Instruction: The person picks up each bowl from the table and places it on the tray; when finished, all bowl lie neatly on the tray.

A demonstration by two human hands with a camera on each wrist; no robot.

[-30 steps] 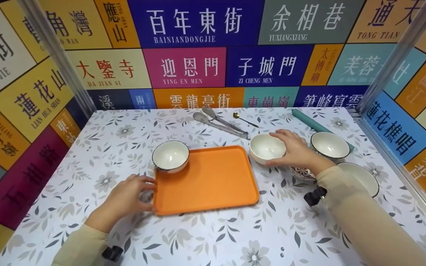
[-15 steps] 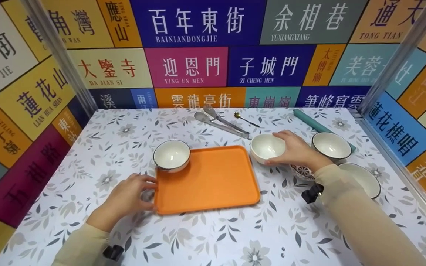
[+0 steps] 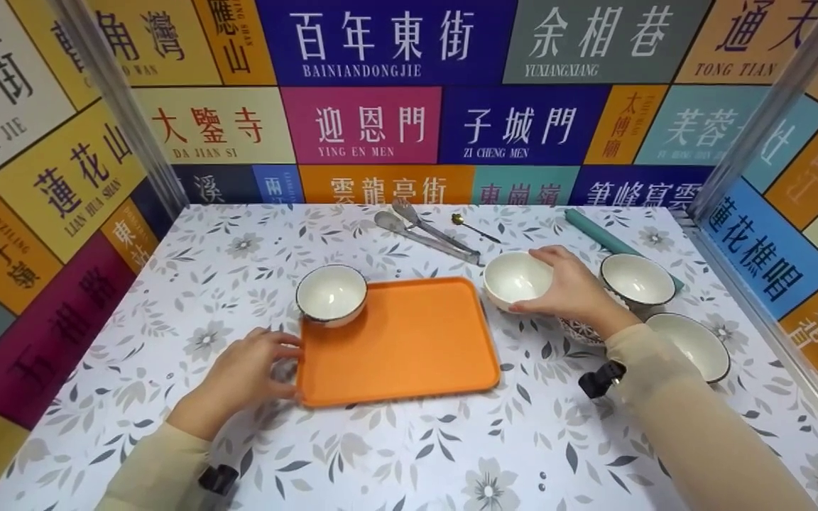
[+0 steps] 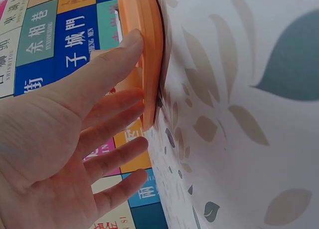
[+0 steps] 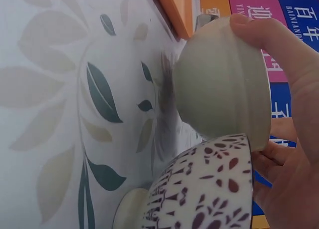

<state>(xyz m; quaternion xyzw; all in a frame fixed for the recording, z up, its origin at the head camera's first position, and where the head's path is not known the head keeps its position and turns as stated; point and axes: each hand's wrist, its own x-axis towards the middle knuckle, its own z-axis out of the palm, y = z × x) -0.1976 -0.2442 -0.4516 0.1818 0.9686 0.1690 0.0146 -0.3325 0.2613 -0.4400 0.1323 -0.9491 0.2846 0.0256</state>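
An orange tray lies mid-table. My left hand is at its left edge, fingers spread; in the left wrist view the thumb touches the tray's rim. A white bowl with a dark rim sits on the tray's back left corner. Right of the tray, my right hand grips a plain cream bowl by its side, thumb and fingers on the rim. Whether that bowl touches the table I cannot tell. Beside it, partly hidden under my hand, is a patterned bowl.
Two more dark-rimmed white bowls stand at the right, the nearer one partly behind my sleeve. Metal tongs, a small gold-ended spoon and a green roll lie at the back. Printed walls enclose the table.
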